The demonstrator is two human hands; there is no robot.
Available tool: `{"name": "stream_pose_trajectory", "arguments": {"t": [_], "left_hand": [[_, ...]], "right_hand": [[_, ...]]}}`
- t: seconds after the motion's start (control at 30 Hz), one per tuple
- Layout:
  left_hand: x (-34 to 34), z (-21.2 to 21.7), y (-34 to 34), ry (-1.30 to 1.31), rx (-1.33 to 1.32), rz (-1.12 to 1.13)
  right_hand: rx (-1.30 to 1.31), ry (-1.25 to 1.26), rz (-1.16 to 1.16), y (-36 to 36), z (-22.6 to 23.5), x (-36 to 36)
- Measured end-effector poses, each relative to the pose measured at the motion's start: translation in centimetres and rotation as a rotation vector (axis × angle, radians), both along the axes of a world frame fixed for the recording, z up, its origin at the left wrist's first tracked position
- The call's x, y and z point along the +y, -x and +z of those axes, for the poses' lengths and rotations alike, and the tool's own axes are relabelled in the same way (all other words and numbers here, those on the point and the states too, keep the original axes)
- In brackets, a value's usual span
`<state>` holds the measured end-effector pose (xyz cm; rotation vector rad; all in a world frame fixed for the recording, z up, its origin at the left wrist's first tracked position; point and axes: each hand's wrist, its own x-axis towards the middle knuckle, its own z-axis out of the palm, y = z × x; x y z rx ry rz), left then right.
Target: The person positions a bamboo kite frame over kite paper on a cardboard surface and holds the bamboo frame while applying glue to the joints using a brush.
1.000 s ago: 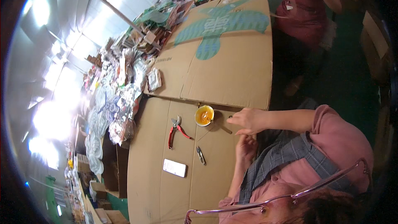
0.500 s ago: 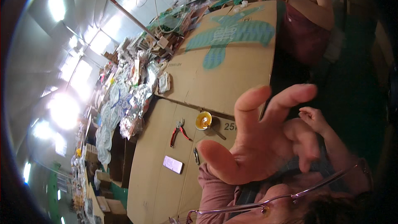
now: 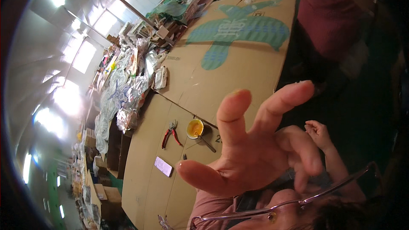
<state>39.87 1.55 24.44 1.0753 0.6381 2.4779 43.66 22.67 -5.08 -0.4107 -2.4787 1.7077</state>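
Biggest item: the flat brown cardboard sheet with a teal print, which covered the far bench. A plain brown cardboard sheet sat below it, nearer you. A heap of crumpled silver and white plastic bags ran along the left edge of both sheets. A person in a maroon top stood at the far right end of the printed sheet.

Your left hand was up close to the camera with the fingers splayed wide. It held nothing and hid part of the plain sheet. Your right hand was just right of it and lower, fingers loosely curled. Couldn't tell if anything was in it.

Nearest things, all on the plain sheet left of your left hand and clear of it:
- red-handled pliers, lying flat
- small round yellow cup, just right of the pliers, with a thin dark stick at its rim
- pale rectangular phone, flat, below the pliers
- small dark tool, between the phone and your thumb
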Motion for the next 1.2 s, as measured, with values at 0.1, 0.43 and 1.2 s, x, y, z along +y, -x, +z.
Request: {"name": "stream_pose_trajectory", "arguments": {"t": [0.1, 0.43, 1.2], "left_hand": [[3.5, -1.4, 4.5, -0.236, 0.047, -0.22], [7.0, -0.4, 21.4, -0.084, -0.038, -0.165], [-16.0, -6.2, 18.8, 0.259, -1.377, 0.695]], "right_hand": [[-0.083, 0.436, -0.247, 4.5, 9.6, -1.8], [0.391, 0.048, 0.248, 24.9, 11.0, 2.3], [0.255, -0.406, 0.587, 31.4, 20.2, -5.8]]}}
